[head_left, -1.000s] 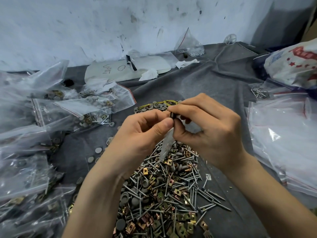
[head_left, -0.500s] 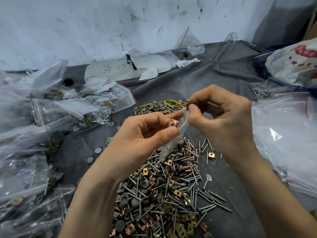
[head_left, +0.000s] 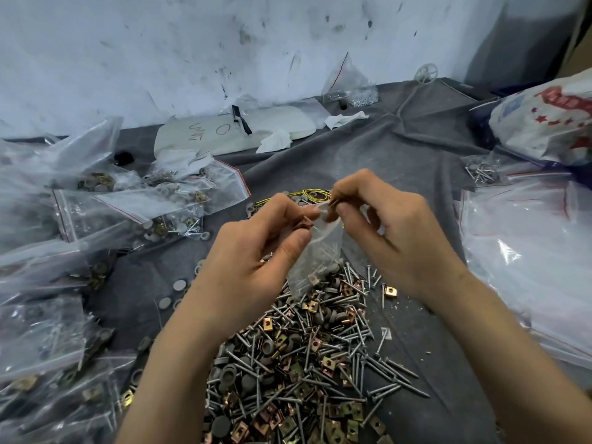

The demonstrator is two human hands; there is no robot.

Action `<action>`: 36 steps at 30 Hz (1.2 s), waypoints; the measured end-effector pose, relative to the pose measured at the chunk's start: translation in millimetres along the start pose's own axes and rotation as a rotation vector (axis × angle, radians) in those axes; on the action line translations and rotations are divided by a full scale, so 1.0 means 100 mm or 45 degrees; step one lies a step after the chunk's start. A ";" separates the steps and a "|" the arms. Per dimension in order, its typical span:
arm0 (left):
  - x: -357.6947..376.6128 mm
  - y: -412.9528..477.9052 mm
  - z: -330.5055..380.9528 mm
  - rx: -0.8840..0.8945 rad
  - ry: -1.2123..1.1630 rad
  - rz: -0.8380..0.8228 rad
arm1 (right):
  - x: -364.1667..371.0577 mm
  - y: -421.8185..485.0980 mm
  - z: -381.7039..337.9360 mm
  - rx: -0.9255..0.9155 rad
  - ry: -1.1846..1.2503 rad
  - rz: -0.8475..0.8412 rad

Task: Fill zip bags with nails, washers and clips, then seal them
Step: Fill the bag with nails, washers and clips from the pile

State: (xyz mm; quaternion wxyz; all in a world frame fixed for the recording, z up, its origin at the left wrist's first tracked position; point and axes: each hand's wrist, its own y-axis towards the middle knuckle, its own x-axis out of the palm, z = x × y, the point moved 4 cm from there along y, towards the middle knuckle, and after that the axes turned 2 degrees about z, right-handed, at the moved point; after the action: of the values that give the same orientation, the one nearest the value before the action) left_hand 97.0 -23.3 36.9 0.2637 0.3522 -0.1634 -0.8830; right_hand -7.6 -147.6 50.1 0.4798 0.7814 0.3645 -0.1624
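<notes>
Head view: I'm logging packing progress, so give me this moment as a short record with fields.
left hand: grips the small zip bag by its side, copper clips at its fingertips
right hand: pinches the bag's mouth
small zip bag: held above the loose pile, not yet sealed
loose pile: nails, washers, clips on the grey cloth
filled bags: heaped at the left
empty bags: stacked at the right

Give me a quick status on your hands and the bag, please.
Left hand pinches bag mouth, plus a clip. Right hand pinches the mouth's other side. Bag hangs above the pile. Nothing blocking.
</notes>
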 end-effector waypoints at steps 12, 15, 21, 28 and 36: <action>-0.01 0.01 -0.03 0.052 0.117 0.052 | -0.01 0.15 -0.01 0.012 -0.239 -0.397; -0.01 0.01 -0.01 0.075 0.165 0.052 | -0.02 0.15 -0.03 0.025 -0.304 -0.404; -0.08 0.01 0.02 0.065 0.199 0.134 | -0.06 0.09 -0.09 0.084 0.025 -0.242; -0.10 0.04 0.07 0.178 0.439 0.196 | 0.00 0.02 -0.09 0.207 0.290 -0.189; -0.11 0.04 -0.01 0.093 0.500 0.149 | -0.05 -0.03 -0.03 0.349 0.578 0.218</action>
State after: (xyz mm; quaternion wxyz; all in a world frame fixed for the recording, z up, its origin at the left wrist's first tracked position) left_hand 105.6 -20.1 43.8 0.3285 0.5167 -0.1612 -0.7741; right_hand -13.3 -146.0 52.8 0.2878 0.8833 0.3698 0.0102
